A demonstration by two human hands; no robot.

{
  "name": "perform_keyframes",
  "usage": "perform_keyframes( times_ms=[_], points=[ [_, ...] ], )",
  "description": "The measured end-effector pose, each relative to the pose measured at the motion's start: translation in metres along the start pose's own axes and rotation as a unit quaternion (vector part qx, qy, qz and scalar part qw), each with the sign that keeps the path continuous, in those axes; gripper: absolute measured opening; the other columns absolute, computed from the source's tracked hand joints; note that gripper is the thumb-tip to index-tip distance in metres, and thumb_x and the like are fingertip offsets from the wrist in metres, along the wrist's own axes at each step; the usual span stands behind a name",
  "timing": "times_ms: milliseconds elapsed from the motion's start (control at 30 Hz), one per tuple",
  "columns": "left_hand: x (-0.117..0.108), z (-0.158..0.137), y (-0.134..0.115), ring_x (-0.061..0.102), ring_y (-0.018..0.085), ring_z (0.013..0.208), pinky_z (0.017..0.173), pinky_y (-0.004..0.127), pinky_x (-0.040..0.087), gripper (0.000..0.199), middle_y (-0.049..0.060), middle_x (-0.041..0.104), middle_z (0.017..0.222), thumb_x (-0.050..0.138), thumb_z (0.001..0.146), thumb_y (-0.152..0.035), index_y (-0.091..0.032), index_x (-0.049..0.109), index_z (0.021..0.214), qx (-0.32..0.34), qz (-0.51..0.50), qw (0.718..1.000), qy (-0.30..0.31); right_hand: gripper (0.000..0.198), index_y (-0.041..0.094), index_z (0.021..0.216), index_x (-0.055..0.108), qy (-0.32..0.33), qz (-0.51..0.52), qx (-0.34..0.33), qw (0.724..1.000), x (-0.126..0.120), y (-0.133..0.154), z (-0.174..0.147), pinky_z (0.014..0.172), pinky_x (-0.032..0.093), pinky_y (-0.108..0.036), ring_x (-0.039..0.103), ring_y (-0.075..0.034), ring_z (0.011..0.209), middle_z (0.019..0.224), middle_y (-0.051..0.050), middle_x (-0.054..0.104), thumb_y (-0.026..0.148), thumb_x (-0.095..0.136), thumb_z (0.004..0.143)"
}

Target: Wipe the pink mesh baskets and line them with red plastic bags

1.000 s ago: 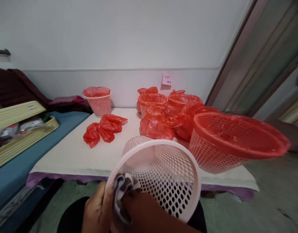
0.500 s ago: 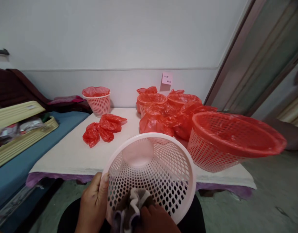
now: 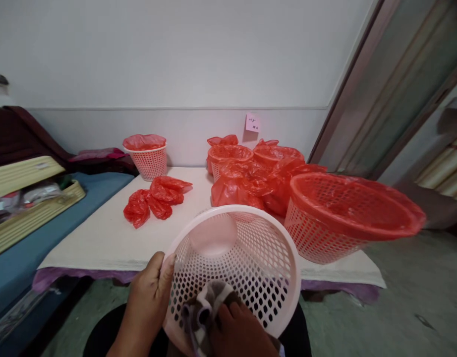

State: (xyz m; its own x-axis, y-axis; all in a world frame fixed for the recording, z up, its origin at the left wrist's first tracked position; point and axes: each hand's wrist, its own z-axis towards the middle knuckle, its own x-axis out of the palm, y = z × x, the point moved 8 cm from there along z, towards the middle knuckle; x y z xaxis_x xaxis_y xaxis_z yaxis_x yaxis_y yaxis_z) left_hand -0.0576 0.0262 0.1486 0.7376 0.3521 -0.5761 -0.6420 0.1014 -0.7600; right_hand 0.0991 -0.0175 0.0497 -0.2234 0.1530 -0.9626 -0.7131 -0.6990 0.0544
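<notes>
A pale pink, perforated plastic wastebasket (image 3: 265, 233) lies tilted in my lap, its mouth facing me. My left hand (image 3: 150, 292) grips its rim on the left, thumb on the inner side and fingers around the outside. Inside the basket's lower wall, my right hand (image 3: 239, 327) is closed on a crumpled brown-and-white cloth (image 3: 213, 295) pressed against the mesh. Some of the right hand's fingers are hidden in the cloth.
On the white-covered table (image 3: 90, 238) stand a lined basket (image 3: 150, 163) at the left and a large red-lined basket (image 3: 321, 228) at the right. Red plastic bags (image 3: 157, 198) lie between. More lined baskets (image 3: 230, 154) stand by the wall, under a pink note (image 3: 252, 122).
My right hand and the cloth have moved slightly up and right inside the basket. My left hand keeps its hold on the rim. The view has shifted slightly.
</notes>
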Motion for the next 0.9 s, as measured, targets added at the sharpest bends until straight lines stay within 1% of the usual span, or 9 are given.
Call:
perform_keyframes(
  times_ms=[167, 333, 433, 500, 633, 700, 767, 833, 900],
  points=[
    [0.007, 0.007, 0.000, 0.042, 0.013, 0.056, 0.056, 0.024, 0.033, 0.040, -0.007, 0.040, 0.056, 0.039, 0.090, -0.054, -0.023, 0.040, 0.064, -0.014, -0.009, 1.000, 0.019, 0.010, 0.018, 0.085, 0.065, 0.012, -0.032, 0.047, 0.998, 0.018, 0.001, 0.004, 0.058, 0.047, -0.034, 0.061, -0.023, 0.071, 0.080, -0.010, 0.066, 0.023, 0.056, 0.084],
    [0.010, -0.001, 0.008, 0.035, 0.012, 0.055, 0.052, 0.022, 0.031, 0.042, -0.007, 0.033, 0.057, 0.047, 0.087, -0.057, -0.023, 0.038, 0.063, -0.075, -0.113, 0.991, -0.002, 0.021, 0.015, 0.099, 0.064, 0.075, 0.014, 0.039, 0.996, -0.005, 0.005, 0.025, 0.056, 0.051, -0.036, 0.065, -0.029, 0.075, 0.089, -0.014, 0.068, 0.023, 0.057, 0.081],
    [0.025, -0.019, 0.016, 0.038, 0.011, 0.054, 0.049, 0.021, 0.035, 0.042, -0.007, 0.038, 0.059, 0.049, 0.085, -0.059, -0.022, 0.044, 0.066, -0.118, -0.185, 0.975, 0.032, 0.044, 0.016, 0.114, 0.060, 0.073, 0.131, 0.093, 0.984, -0.033, 0.004, 0.042, 0.069, 0.054, -0.042, 0.064, -0.033, 0.089, 0.105, -0.016, 0.066, 0.032, 0.065, 0.073],
    [0.031, -0.033, 0.023, 0.042, 0.011, 0.054, 0.049, 0.021, 0.038, 0.042, -0.006, 0.043, 0.060, 0.048, 0.084, -0.060, -0.021, 0.048, 0.068, -0.133, -0.194, 0.971, 0.041, 0.058, 0.019, 0.125, 0.054, 0.044, 0.235, 0.131, 0.962, -0.048, 0.001, 0.051, 0.083, 0.052, -0.041, 0.062, -0.031, 0.098, 0.115, -0.014, 0.063, 0.037, 0.067, 0.071],
    [0.021, -0.041, 0.036, 0.044, 0.011, 0.052, 0.048, 0.020, 0.039, 0.043, -0.006, 0.046, 0.056, 0.046, 0.086, -0.059, -0.021, 0.051, 0.067, -0.110, -0.135, 0.985, 0.009, 0.068, 0.021, 0.140, 0.040, 0.035, 0.352, 0.099, 0.930, -0.047, 0.005, 0.055, 0.098, 0.045, -0.034, 0.057, -0.024, 0.114, 0.134, -0.011, 0.053, 0.027, 0.061, 0.076],
    [0.013, -0.037, 0.039, 0.046, 0.011, 0.052, 0.049, 0.020, 0.039, 0.042, -0.006, 0.048, 0.056, 0.045, 0.086, -0.058, -0.021, 0.052, 0.068, -0.088, -0.104, 0.991, -0.003, 0.066, 0.022, 0.138, 0.043, 0.061, 0.334, 0.067, 0.938, -0.035, 0.006, 0.051, 0.093, 0.047, -0.032, 0.060, -0.024, 0.109, 0.131, -0.011, 0.055, 0.020, 0.060, 0.074],
    [0.009, -0.031, 0.038, 0.048, 0.011, 0.053, 0.050, 0.020, 0.040, 0.042, -0.006, 0.049, 0.057, 0.044, 0.087, -0.057, -0.021, 0.053, 0.068, -0.066, -0.082, 0.994, -0.008, 0.050, 0.024, 0.129, 0.053, 0.089, 0.280, 0.046, 0.955, -0.021, 0.002, 0.046, 0.086, 0.050, -0.031, 0.063, -0.023, 0.102, 0.123, -0.010, 0.060, 0.021, 0.057, 0.079],
    [0.007, -0.026, 0.035, 0.049, 0.011, 0.053, 0.050, 0.020, 0.039, 0.040, -0.006, 0.049, 0.057, 0.044, 0.088, -0.055, -0.021, 0.053, 0.067, -0.048, -0.059, 0.997, -0.012, 0.032, 0.023, 0.117, 0.061, 0.134, 0.193, 0.071, 0.969, -0.004, -0.011, 0.041, 0.080, 0.050, -0.028, 0.065, -0.021, 0.096, 0.112, -0.009, 0.065, 0.022, 0.052, 0.087],
    [0.008, -0.025, 0.030, 0.049, 0.011, 0.052, 0.050, 0.020, 0.039, 0.039, -0.006, 0.049, 0.056, 0.044, 0.089, -0.052, -0.021, 0.053, 0.066, -0.023, -0.041, 0.999, -0.013, 0.026, 0.019, 0.108, 0.065, 0.179, 0.102, 0.134, 0.969, 0.009, -0.035, 0.038, 0.077, 0.051, -0.028, 0.067, -0.020, 0.090, 0.103, -0.011, 0.068, 0.016, 0.049, 0.088]
  ],
)
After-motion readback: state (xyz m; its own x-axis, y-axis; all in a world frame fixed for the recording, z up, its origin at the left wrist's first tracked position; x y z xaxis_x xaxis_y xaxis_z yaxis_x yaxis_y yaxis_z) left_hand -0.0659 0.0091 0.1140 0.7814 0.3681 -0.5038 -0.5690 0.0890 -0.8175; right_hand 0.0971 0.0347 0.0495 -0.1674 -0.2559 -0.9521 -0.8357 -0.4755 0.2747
